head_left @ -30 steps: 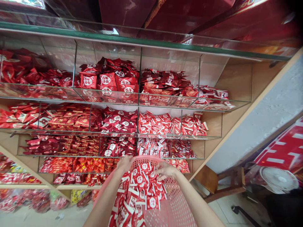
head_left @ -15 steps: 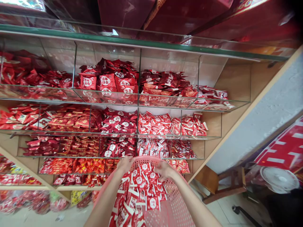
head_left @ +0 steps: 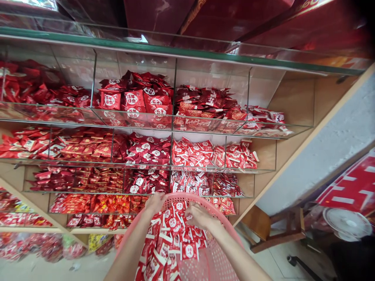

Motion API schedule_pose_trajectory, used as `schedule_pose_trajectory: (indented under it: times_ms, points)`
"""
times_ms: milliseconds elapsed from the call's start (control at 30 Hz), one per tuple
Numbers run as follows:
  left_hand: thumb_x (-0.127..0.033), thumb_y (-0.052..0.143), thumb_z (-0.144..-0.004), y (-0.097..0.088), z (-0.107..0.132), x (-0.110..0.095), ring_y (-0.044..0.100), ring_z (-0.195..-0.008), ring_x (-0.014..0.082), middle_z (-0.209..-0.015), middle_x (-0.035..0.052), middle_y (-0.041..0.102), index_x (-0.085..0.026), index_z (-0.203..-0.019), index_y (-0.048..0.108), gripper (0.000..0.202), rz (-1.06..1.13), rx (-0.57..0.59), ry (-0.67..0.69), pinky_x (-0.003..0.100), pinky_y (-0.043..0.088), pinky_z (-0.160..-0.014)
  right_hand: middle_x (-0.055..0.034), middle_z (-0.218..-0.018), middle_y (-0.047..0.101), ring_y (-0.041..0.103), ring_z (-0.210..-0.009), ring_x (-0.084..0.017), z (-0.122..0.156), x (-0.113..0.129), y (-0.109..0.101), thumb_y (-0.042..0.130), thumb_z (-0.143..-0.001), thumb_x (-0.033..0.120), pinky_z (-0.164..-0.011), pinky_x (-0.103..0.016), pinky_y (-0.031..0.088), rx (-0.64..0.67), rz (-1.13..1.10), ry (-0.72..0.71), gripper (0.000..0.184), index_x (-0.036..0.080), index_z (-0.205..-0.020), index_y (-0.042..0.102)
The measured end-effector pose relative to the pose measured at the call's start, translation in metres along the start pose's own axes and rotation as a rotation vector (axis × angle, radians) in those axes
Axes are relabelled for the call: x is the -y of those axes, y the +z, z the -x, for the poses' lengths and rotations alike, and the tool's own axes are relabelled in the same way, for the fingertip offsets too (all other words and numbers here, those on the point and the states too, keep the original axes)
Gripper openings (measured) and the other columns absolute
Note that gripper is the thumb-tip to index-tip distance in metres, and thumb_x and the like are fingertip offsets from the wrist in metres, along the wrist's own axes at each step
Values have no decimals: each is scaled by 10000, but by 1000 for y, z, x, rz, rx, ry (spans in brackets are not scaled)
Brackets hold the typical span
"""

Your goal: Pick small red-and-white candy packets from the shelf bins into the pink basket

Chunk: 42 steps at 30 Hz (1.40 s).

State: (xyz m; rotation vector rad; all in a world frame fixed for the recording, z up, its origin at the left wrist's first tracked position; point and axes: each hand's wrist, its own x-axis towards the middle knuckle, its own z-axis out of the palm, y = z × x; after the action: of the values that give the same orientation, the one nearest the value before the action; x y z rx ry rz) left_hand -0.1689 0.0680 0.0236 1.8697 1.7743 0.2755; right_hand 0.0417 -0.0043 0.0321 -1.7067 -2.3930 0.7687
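A pink perforated plastic basket (head_left: pixel 227 228) is in front of me, tilted so I see inside. Small red-and-white wrapped candies (head_left: pixel 189 250) are heaped along its left side and far end; bare pink mesh shows at the lower right. My left hand (head_left: pixel 154 203) grips the basket's far rim on the left, its fingers curled over the edge. Inside the basket, my right hand (head_left: pixel 199 216) is low over the candies at the far end. Its fingers are curled together among them, and whatever they pinch is hidden.
Shelves with glass dividers (head_left: pixel 174 93) rise ahead, filled with red packets (head_left: pixel 134 99). A thick glass shelf edge (head_left: pixel 146 47) crosses above, with dark red boxes over it. A wooden stool (head_left: pixel 258 222) and a white round object (head_left: pixel 347 221) stand at right. Bagged goods (head_left: pixel 73 248) lie lower left.
My right hand has shifted slightly left over the candies, and its fingers have drawn together from a looser spread. The left hand stays on the basket rim. The view has shifted slightly.
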Motion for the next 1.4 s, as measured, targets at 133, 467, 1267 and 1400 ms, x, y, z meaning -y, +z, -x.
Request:
schedule_pose_trajectory:
  times_ms: [133, 467, 1267, 1400]
  points:
    - [-537, 368, -804, -2, 1, -1, 513, -1089, 211, -1184, 63, 565, -214, -1135, 557, 499, -21, 1, 2, 257, 392, -848, -59, -993, 562, 493, -991, -210, -1, 2, 0, 638, -668, 147, -859, -312, 372, 9, 12, 29, 200, 208, -858, 655]
    - [-540, 368, -801, 1, -1, 1, 492, -1113, 208, -1212, 63, 544, -199, -1184, 524, 536, -6, -1, -7, 264, 379, -870, -83, -1004, 573, 521, -958, -203, 1, 14, -4, 585, -687, 105, -841, -309, 385, 27, 87, 66, 232, 164, -901, 652]
    - [-538, 383, -798, 1, 0, 0, 509, -1094, 209, -1185, 64, 564, -208, -1145, 554, 508, -17, -24, 6, 254, 387, -850, -68, -1042, 543, 516, -959, -199, 2, 20, -2, 582, -696, 127, -795, -275, 390, 59, 84, 33, 289, 189, -978, 591]
    - [-530, 378, -805, 0, 1, 0, 514, -1089, 202, -1193, 58, 558, -216, -1118, 567, 481, -1, -4, 12, 246, 391, -844, -61, -1020, 554, 520, -924, -198, 2, 17, -12, 597, -694, 183, -766, -277, 388, 23, 31, 24, 284, 198, -977, 581]
